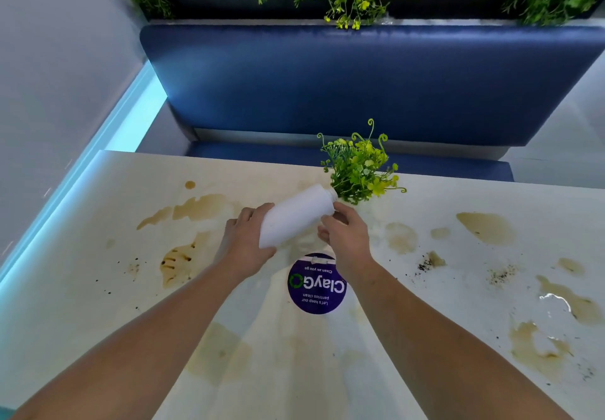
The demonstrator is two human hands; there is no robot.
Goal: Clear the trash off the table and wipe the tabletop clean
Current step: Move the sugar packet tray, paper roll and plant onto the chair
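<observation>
Above the middle of the stained tabletop (294,370), a white bottle (296,215) is held tilted, its mouth toward the far edge, with green plastic sprigs (358,170) sticking out of it. The left hand (245,239) wraps its base; the right hand (348,239) curls around its neck. Brown spills (486,226) and dark crumbs (425,264) spread to both sides, and a purple sticker (317,283) lies beneath. Beyond the far edge runs a blue bench (360,82).

Showed a bare left forearm (147,337) and a bare right forearm (442,337), skin uncovered along the whole length in view. Ended in a bare left hand (244,239) and a bare right hand (347,239).
</observation>
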